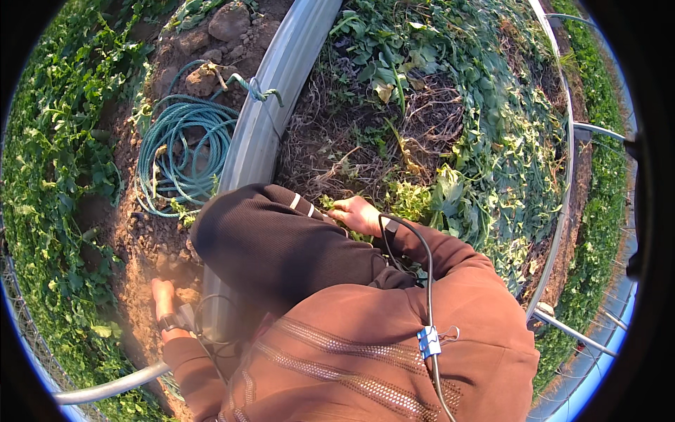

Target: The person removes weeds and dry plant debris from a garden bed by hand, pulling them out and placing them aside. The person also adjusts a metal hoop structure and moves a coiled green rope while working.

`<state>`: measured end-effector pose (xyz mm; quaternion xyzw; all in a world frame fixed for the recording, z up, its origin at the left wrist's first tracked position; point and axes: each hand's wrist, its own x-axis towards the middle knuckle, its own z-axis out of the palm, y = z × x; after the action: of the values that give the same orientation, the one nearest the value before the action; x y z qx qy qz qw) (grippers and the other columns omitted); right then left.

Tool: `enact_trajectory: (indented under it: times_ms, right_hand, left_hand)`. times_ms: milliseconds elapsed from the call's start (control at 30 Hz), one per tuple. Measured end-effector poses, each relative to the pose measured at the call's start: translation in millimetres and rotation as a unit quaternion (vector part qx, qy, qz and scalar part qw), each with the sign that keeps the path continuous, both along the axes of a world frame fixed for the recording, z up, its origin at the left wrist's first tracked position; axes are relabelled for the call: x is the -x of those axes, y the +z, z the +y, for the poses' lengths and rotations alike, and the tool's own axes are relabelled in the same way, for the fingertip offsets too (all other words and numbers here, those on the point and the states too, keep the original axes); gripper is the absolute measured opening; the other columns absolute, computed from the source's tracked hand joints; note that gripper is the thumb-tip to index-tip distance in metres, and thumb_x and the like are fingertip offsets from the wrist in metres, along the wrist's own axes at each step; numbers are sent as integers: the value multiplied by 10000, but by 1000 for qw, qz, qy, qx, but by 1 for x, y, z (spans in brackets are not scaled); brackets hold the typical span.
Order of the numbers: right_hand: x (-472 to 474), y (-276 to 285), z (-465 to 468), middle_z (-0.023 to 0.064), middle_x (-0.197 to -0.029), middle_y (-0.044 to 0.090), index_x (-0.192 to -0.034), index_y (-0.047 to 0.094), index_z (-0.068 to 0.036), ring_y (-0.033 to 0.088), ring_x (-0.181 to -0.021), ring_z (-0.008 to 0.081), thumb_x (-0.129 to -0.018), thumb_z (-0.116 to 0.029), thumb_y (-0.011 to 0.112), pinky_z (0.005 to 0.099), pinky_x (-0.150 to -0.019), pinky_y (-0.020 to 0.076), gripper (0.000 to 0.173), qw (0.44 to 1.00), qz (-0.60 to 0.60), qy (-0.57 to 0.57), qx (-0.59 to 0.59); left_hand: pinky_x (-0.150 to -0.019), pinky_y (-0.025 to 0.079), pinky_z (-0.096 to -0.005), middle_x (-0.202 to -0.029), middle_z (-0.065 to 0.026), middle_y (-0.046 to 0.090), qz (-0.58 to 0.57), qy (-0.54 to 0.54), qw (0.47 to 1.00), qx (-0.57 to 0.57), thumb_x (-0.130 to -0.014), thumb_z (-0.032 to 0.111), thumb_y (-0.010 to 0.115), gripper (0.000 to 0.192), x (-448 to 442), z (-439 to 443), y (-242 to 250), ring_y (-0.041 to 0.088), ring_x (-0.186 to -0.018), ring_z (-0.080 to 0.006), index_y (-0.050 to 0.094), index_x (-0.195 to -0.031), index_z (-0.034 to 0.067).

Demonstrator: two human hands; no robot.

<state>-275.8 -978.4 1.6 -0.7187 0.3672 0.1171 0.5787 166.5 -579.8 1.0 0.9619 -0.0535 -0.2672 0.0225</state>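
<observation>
My left hand (162, 293) is at the lower left, low over the bare brown soil beside the metal sheet edging; its fingers are too small and hazy to read. Past my dark trousered knee, my right hand (358, 213) reaches down among green weeds (408, 200) at the edge of the planted bed. Its fingertips are partly hidden, so whether they grip a stem cannot be told. A coil of teal rope (184, 150) lies on the soil ahead of my left hand. One rope end is knotted around the metal edging (258, 126).
Dry stems and roots (369, 137) cover the near bed, with leafy plants (490, 105) beyond. Clods (229, 24) lie by the edging. A metal pipe (113, 385) sticks out at lower left. A black cable (430, 279) with a blue clip (428, 342) runs over my top.
</observation>
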Motion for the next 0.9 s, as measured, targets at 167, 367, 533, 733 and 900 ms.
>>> enact_trajectory:
  times_ms: [167, 367, 533, 733, 900]
  right_hand:
    - [70, -24, -45, 174, -896, 654, -1068, 614, -6, 631, -808, 261, -809, -398, 567, 336, -727, 482, 473, 988, 89, 42, 120]
    - [123, -20, -88, 162, -1020, 648, -1129, 594, -19, 627, -926, 259, -794, -372, 643, 334, -842, 471, 490, 955, 257, 121, 88]
    - [46, 98, -178, 91, -1006, 647, -1120, 577, 19, 588, -890, 134, -856, -178, 623, 268, -800, 471, 333, 992, -14, 71, 108]
    - [-91, 269, -157, 137, -873, 668, -1018, 629, 16, 638, -787, 184, -863, -239, 582, 296, -724, 488, 302, 890, 4, 222, 399]
    - [-150, 289, -64, 165, -843, 655, -983, 632, 8, 637, -775, 241, -840, -274, 592, 325, -708, 483, 319, 865, 56, 415, 277]
  left_hand:
    - [-882, 425, -415, -1021, -344, 567, -37, -8, 999, -11, -724, 48, 453, 364, 14, -18, 18, 549, -1033, -418, 543, -1031, -123]
    - [-908, 421, -454, -1120, -254, 574, -16, 53, 997, -56, -775, 183, 635, 435, 32, -39, 39, 541, -1082, -383, 513, -1142, -15]
    - [-851, 456, -444, -1027, -335, 566, -24, 5, 999, -47, -735, 58, 503, 337, 29, -40, 38, 552, -1039, -413, 548, -1017, -121]
    - [-756, 482, -435, -918, -314, 590, 8, -46, 998, -47, -735, 89, 546, 258, 19, -40, 30, 592, -950, -407, 630, -911, -80]
    - [-791, 475, -440, -983, -296, 598, 14, -55, 998, -17, -755, 94, 553, 270, 14, -32, 16, 589, -991, -383, 619, -957, -73]
